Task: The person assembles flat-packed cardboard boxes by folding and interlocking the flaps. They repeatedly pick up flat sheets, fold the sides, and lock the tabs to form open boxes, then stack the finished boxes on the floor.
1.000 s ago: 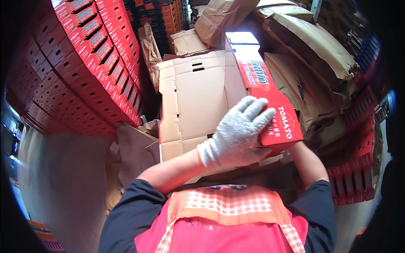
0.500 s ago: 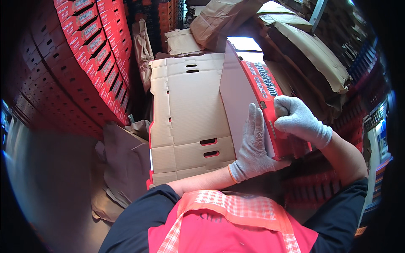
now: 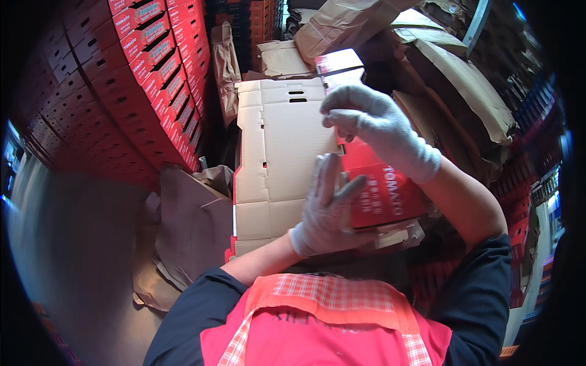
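A red printed carton (image 3: 387, 189) stands partly folded in front of me, its white far end (image 3: 340, 61) showing beyond my hands. My left hand (image 3: 326, 216), in a grey knit glove, is against the carton's near left corner with its fingers spread. Over the carton's upper side is my right hand (image 3: 381, 125), gloved alike, fingers curled in loosely and nothing visible in them. It hides the middle of the carton. Left of the carton lies a flat brown cardboard blank (image 3: 281, 152) with slots and a red edge.
Tall stacks of red cartons (image 3: 152, 73) rise at the left. Crumpled brown paper (image 3: 348, 27) and folded paper sheets (image 3: 467, 91) lie at the back and right. A brown sheet (image 3: 192, 213) leans beside the blank at the lower left, above the floor (image 3: 91, 244).
My right hand has moved left and farther away, its fist loosening. My left hand has shifted left with fingers spreading. The carton has turned, showing a different red face.
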{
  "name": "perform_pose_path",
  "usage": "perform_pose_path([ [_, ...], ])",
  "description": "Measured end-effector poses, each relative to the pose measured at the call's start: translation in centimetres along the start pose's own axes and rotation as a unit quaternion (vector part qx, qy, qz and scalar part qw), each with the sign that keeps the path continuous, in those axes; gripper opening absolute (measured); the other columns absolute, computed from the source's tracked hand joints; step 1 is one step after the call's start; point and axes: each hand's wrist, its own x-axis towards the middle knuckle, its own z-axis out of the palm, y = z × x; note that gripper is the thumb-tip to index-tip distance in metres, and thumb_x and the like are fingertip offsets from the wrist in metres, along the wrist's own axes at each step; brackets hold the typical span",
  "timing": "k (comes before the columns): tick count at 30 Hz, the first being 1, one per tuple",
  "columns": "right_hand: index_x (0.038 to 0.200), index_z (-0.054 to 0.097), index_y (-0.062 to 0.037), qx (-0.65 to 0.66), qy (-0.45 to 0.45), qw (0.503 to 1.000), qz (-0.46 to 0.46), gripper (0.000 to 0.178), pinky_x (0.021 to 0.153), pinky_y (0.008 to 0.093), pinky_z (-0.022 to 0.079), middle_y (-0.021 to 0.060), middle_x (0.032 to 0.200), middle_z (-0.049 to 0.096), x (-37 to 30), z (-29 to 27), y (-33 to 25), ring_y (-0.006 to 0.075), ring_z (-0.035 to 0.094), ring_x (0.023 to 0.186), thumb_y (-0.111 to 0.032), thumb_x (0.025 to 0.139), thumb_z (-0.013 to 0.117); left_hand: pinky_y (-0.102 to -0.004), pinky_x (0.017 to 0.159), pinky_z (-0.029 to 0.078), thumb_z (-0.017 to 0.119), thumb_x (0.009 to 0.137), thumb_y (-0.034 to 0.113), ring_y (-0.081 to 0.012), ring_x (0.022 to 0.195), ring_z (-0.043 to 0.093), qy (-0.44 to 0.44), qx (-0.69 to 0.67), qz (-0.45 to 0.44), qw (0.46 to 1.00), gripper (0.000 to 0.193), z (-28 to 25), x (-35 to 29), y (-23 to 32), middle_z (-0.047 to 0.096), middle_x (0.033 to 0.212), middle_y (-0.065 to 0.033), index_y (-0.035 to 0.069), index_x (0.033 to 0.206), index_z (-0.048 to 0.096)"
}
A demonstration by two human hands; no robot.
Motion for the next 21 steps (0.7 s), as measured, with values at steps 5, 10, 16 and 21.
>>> perform_pose_path([
  [5, 0.126, 0.058, -0.0013, -0.170, -0.100, 0.979, 0.052, 0.060, 0.096, 0.0354, 0.049, 0.0137, 0.120, 0.062, -3.2, 0.7, 4.2, 0.0239, 0.060, 0.111, -0.034, 0.080, 0.080, -0.0474, 0.112, 0.036, 0.082, 0.077, 0.028, -0.0417, 0.135, 0.045, -0.061, 0.110, -0.162, 0.979, 0.074, -11.3, -7.0, -3.8, 0.044, 0.145, -0.0278, 0.002, 0.138, 0.050],
  [10, 0.140, 0.045, -0.0048, -0.497, -0.114, 0.857, 0.067, 0.091, 0.092, 0.0405, 0.046, 0.0156, 0.124, 0.058, -7.3, 7.8, 14.6, 0.0329, 0.058, 0.111, -0.039, 0.065, 0.084, -0.0451, 0.118, 0.028, 0.074, 0.082, 0.017, -0.0369, 0.141, 0.038, -0.101, 0.121, -0.268, 0.950, 0.072, -12.1, -13.0, -4.3, 0.045, 0.148, -0.0215, 0.000, 0.145, 0.043],
  [16, 0.136, 0.049, -0.0073, -0.498, 0.017, 0.861, 0.107, 0.086, 0.082, 0.0411, 0.047, 0.0102, 0.109, 0.062, -14.5, 6.7, 14.9, 0.0308, 0.060, 0.097, -0.025, 0.060, 0.086, -0.0476, 0.117, 0.026, 0.067, 0.089, 0.025, -0.0413, 0.143, 0.032, -0.171, 0.084, -0.216, 0.958, 0.075, -9.5, -13.7, -4.0, 0.036, 0.153, -0.0224, 0.002, 0.151, 0.032],
  [21, 0.137, 0.047, -0.0043, -0.465, 0.190, 0.829, 0.246, 0.093, 0.087, 0.0416, 0.045, 0.0129, 0.112, 0.060, -28.4, 7.0, 9.1, 0.0315, 0.058, 0.100, -0.025, 0.057, 0.089, -0.0564, 0.109, 0.036, 0.070, 0.077, 0.008, -0.0460, 0.131, 0.046, -0.296, 0.008, 0.015, 0.955, 0.069, -5.7, -18.7, 0.1, 0.045, 0.143, -0.0277, 0.001, 0.141, 0.044],
])
